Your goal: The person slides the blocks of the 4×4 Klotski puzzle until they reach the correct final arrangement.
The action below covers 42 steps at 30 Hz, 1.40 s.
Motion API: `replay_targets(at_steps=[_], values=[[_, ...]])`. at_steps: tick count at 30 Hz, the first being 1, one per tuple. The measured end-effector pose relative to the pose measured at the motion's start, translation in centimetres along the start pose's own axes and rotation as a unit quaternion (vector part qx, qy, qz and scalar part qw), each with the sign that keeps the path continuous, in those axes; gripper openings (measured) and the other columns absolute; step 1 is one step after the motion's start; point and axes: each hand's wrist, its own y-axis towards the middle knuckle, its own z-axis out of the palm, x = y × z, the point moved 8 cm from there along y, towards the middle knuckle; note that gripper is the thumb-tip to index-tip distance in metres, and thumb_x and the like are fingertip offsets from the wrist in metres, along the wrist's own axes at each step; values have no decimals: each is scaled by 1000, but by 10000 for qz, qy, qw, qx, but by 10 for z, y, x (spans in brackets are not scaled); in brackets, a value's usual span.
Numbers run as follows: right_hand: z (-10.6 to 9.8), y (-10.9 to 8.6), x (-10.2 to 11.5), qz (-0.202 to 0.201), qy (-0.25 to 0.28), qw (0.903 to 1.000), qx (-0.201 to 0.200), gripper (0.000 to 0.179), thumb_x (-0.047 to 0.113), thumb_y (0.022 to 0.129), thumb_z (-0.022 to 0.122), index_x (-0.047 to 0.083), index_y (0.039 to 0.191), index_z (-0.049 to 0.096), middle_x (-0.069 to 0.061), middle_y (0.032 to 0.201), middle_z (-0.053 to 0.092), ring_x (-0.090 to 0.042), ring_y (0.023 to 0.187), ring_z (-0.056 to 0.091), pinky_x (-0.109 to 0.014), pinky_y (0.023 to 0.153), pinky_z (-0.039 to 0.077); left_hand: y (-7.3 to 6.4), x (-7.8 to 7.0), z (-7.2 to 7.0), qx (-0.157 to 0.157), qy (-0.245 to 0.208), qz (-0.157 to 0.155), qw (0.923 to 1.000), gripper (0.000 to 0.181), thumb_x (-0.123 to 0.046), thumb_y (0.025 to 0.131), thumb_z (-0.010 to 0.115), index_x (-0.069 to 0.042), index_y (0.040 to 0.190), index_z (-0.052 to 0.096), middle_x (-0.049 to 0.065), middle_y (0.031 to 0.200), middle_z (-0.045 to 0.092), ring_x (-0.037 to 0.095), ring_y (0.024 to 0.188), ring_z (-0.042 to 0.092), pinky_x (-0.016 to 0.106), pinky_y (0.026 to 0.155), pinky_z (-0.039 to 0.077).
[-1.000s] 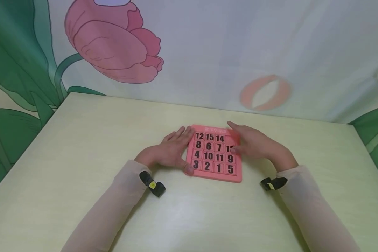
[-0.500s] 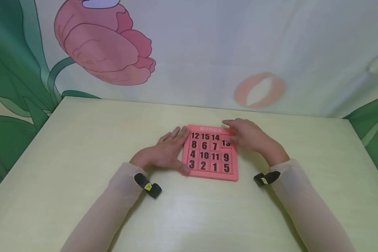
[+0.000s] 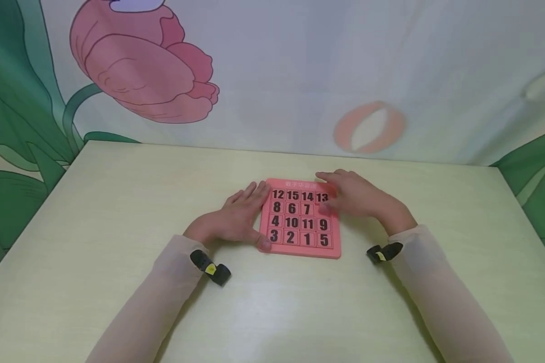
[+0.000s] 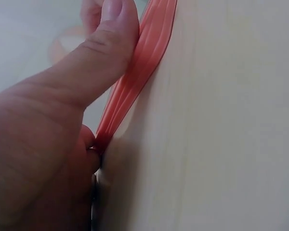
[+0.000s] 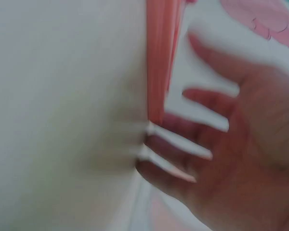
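Note:
A pink sliding number puzzle (image 3: 300, 252) with black-numbered square tiles lies flat on the table. My left hand (image 3: 236, 217) rests along its left side, fingers extended at the far-left corner and thumb on the near-left corner. In the left wrist view that thumb (image 4: 118, 43) lies over the pink edge. At the right side is my right hand (image 3: 356, 194), its thumb over the board just below the tile marked 13 (image 3: 321, 197) in the top row. The thumb partly covers the spot under that tile. The right wrist view shows spread, blurred fingers (image 5: 183, 130) beside the frame.
The pale table (image 3: 290, 307) extends all around the puzzle. A white cloth backdrop (image 3: 272, 75) with printed flowers and leaves stands behind its far edge. A black band with a small camera sits on each sleeve cuff.
The tile marked 13 has slid up from the second row into the top-right slot, with my right thumb at it. My left hand keeps its place on the puzzle. The head view has shifted slightly.

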Motion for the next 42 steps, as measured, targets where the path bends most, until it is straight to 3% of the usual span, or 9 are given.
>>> replay_targets(at_steps=[3,6,8,13,17,24,30,35,42], values=[[8,-8,-2,95,427,9980,452,104,39,82,85,15,162,24,-19,156,32,-38,141,32,-60,113,29,-3,2,1,21,-25,25,10000,138,-65,72,81,-10,162,-7,4,167,-13,20,151,-20,41,121,-8],[16,-14,1,176,458,9963,710,115,43,77,87,20,164,15,-17,163,20,-39,146,22,-64,114,25,-9,4,1,37,-24,59,10000,137,-66,72,81,-10,162,-6,5,168,-12,22,151,-20,43,121,-8],[16,-16,6,109,234,9977,629,114,41,79,87,20,164,14,-17,162,21,-39,145,24,-63,114,27,-12,4,1,23,-10,116,9999,136,-65,72,81,-10,162,-5,6,168,-11,23,151,-20,45,121,-8],[6,-12,18,-120,-113,9998,61,92,22,89,79,15,162,24,-19,153,39,-40,138,37,-57,113,32,-17,6,-1,-67,-6,132,9999,135,-62,73,82,-11,162,-5,5,168,-11,22,151,-20,46,121,-8],[4,-11,22,-154,-61,9999,48,80,15,92,72,14,161,30,-19,150,42,-40,136,38,-57,112,33,-19,8,-1,-109,-92,91,9999,135,-62,73,83,-11,162,-4,4,168,-10,22,151,-19,45,121,-7],[11,-12,16,-168,255,9986,441,89,32,91,76,13,162,25,-21,158,30,-40,140,33,-59,114,30,-16,9,2,-97,-203,102,9997,134,-65,73,80,-12,163,-5,2,168,-11,20,151,-20,44,121,-8],[17,-20,6,115,369,9947,952,102,46,86,78,25,164,17,-17,168,1,-45,151,8,-67,115,19,-12,4,1,-48,-167,183,9997,133,-65,75,79,-12,163,-6,3,168,-11,20,151,-21,44,121,-9],[18,-24,4,135,248,9942,1036,109,46,83,82,25,164,13,-15,169,-3,-42,152,1,-68,115,14,-9,2,0,7,-100,144,9998,133,-64,75,80,-12,163,-6,3,168,-11,19,151,-21,43,121,-9],[21,-29,8,342,-279,9927,1126,109,49,86,78,19,165,8,-20,167,-6,-41,152,-3,-72,113,13,-8,-1,-1,71,-46,45,10000,131,-60,76,81,-13,163,-6,2,168,-11,19,151,-20,42,121,-8]])
